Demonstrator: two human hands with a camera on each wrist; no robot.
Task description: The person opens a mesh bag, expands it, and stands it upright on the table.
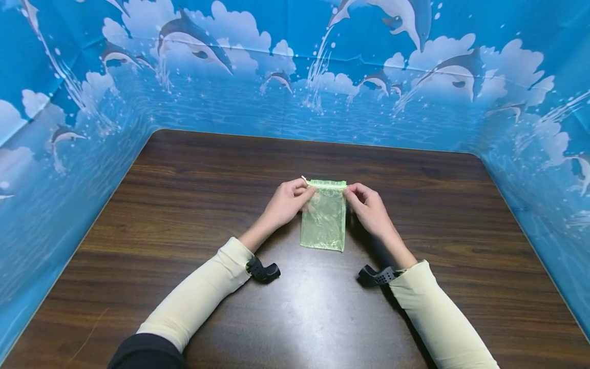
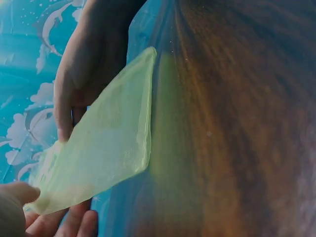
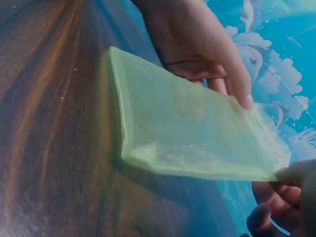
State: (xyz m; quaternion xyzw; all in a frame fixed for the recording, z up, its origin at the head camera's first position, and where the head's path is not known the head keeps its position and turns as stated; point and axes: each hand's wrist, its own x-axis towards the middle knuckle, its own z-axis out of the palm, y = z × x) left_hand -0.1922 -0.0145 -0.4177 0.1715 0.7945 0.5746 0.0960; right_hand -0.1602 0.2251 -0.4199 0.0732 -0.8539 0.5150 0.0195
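A sheer light-green drawstring pouch [image 1: 323, 220] hangs between both hands, its gathered top edge toward the back of the table. My left hand [image 1: 290, 200] pinches the pouch's upper left corner between thumb and fingers, and a short pale cord end sticks up there. At the upper right corner, my right hand [image 1: 367, 204] pinches the edge the same way. In the left wrist view the pouch [image 2: 108, 133] slants with its bottom edge close over the table. The right wrist view shows the pouch [image 3: 182, 128] flat and see-through, with no object visible inside.
A dark wood-grain table [image 1: 207, 189] lies under the hands. Blue dolphin-printed cloth [image 1: 230, 102] walls its back and sides. Black wrist bands with camera mounts [image 1: 264, 270] sit on both wrists, over cream sleeves [image 1: 203, 292].
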